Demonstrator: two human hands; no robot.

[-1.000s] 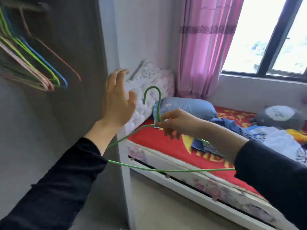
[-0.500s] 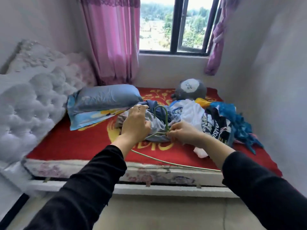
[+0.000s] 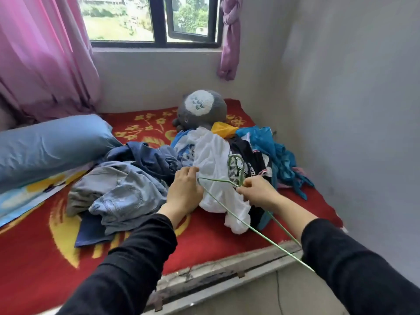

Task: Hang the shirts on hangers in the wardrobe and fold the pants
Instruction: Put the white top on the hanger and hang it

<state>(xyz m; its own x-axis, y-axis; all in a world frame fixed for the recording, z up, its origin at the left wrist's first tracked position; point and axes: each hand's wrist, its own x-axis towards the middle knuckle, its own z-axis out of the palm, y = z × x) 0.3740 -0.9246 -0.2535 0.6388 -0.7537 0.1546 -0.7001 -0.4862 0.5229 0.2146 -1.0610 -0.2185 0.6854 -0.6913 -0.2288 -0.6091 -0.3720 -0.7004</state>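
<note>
A heap of clothes lies on the red bed cover (image 3: 34, 258): a white shirt (image 3: 213, 160) in the middle, grey-blue jeans (image 3: 118, 196) to its left, dark blue cloth (image 3: 150, 158) behind them, a black printed shirt (image 3: 252, 155) and teal cloth (image 3: 268, 144) at the right. My right hand (image 3: 256, 192) is shut on a thin green wire hanger (image 3: 227, 210) at the base of its hook, just above the white shirt. My left hand (image 3: 185, 189) rests flat on the white shirt's left edge, fingers together.
A blue pillow (image 3: 50, 144) lies at the left. A grey plush toy (image 3: 202, 110) sits behind the heap, under the window (image 3: 159, 19). Pink curtain (image 3: 45, 55) hangs at left; a grey wall (image 3: 352, 110) closes the right. The bed's edge (image 3: 227, 273) runs below my arms.
I have turned from the wardrobe to the bed. Both hands moved right over the clothes heap, the right still carrying the green hanger; the left came down onto the white shirt.
</note>
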